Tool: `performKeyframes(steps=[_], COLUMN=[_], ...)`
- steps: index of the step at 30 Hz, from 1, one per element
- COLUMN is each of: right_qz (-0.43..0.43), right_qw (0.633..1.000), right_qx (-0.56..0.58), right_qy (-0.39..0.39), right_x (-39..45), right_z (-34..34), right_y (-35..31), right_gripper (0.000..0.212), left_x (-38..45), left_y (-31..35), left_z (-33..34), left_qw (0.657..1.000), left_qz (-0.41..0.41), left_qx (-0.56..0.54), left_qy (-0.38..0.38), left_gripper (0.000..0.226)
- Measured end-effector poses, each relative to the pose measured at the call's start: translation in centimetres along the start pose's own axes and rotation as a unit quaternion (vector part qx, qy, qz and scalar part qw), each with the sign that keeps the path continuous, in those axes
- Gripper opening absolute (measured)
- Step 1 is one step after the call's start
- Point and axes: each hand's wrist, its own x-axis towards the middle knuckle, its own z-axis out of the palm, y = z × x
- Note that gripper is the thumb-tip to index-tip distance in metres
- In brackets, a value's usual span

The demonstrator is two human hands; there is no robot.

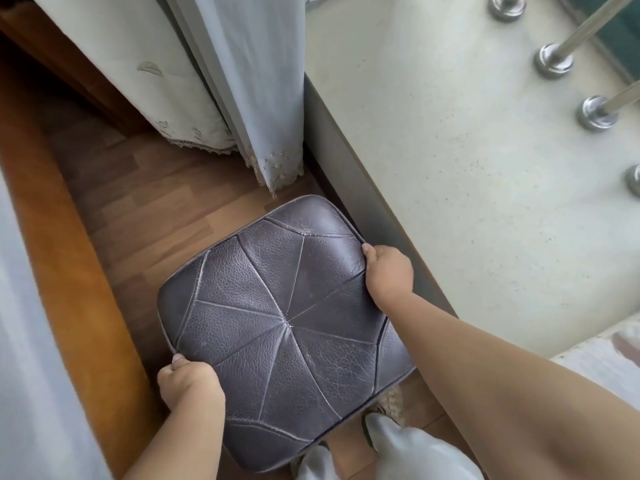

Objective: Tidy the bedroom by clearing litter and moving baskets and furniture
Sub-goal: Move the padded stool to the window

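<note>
Stool (280, 327) — between bed (69, 289) and ledge (467, 150)

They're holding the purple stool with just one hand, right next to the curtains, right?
Not quite: both hands hold it. The head view shows the left hand gripping the near left edge of the purple stool and the right hand gripping the far right edge. It is indeed close to the curtains.

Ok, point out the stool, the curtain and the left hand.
stool (277, 327): head view, middle of its leather top.
curtain (242, 64): head view, hanging fabric.
left hand (190, 384): head view, knuckles at stool's edge.
</note>
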Motion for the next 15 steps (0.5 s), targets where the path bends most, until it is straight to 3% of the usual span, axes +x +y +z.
performKeyframes(steps=[8, 15], right_qz=[0.007, 0.021], right_qw=[0.999, 0.993], right_qx=[0.04, 0.081], right_qy=[0.003, 0.081], right_x=[-7.9, -17.9], right_z=[-9.8, -21.6], right_y=[-4.2, -7.7], right_gripper=[0.05, 0.053], left_x=[-7.6, -15.4], left_y=[4.8, 11.1], left_z=[-11.4, -23.9], left_qw=[0.997, 0.986], left_qz=[0.057, 0.16], left_qx=[0.046, 0.04], left_qy=[0.006, -0.023], left_gripper=[0.047, 0.043])
